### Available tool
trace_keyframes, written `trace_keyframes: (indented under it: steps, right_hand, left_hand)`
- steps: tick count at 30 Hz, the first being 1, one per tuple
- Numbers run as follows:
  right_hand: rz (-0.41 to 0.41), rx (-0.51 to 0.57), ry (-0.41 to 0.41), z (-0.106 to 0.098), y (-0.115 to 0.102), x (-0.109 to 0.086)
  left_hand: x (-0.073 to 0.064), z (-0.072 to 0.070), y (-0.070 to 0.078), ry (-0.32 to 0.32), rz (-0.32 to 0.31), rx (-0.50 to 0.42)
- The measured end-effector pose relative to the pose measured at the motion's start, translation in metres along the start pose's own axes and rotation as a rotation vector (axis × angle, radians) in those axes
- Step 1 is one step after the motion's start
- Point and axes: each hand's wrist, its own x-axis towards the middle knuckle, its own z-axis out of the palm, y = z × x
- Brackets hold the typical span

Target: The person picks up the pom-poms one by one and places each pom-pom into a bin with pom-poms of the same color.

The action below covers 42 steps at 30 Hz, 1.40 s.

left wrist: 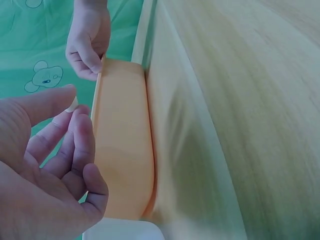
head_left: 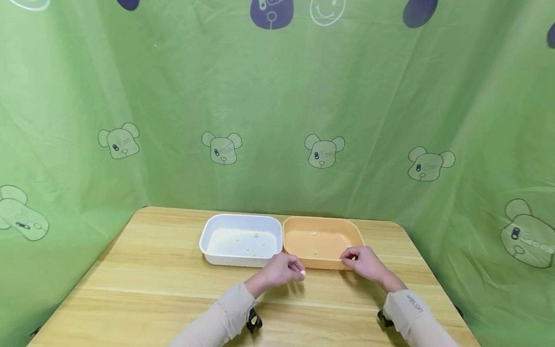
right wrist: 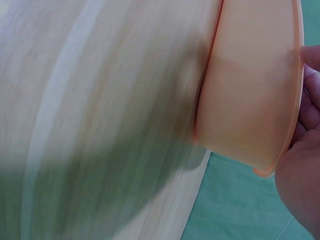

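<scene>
My left hand point(head_left: 281, 270) pinches a small white rounded piece point(head_left: 303, 273) between thumb and fingertips, just in front of the orange tray point(head_left: 323, 264). The left wrist view shows this white bit point(left wrist: 73, 104) at the tip of the thumb, the other fingers loosely bent below. My right hand point(head_left: 366, 262) grips the orange tray's rim at its front right corner, its fingers partly hidden behind the wall in the right wrist view. A few small white pieces point(head_left: 313, 233) lie on the orange tray's floor.
A white tray point(head_left: 243, 261) stands left of the orange one, side against side, with several small yellow pieces point(head_left: 256, 235) scattered inside. Both sit toward the back of a wooden table point(head_left: 143, 274). A green printed curtain point(head_left: 269, 96) hangs behind and at both sides.
</scene>
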Motion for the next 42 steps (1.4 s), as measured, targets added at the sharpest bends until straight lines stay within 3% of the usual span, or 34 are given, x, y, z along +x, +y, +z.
trace_keyframes:
  steps: [18,42]
  right_hand:
    - [-0.017,-0.013,0.007,-0.001,0.0,0.001]
    - [0.01,-0.011,0.005,0.0,0.0,0.0]
  left_hand:
    - [0.005,-0.006,0.015,0.053,0.057,-0.026]
    - [0.017,-0.015,0.027,0.121,0.052,-0.034]
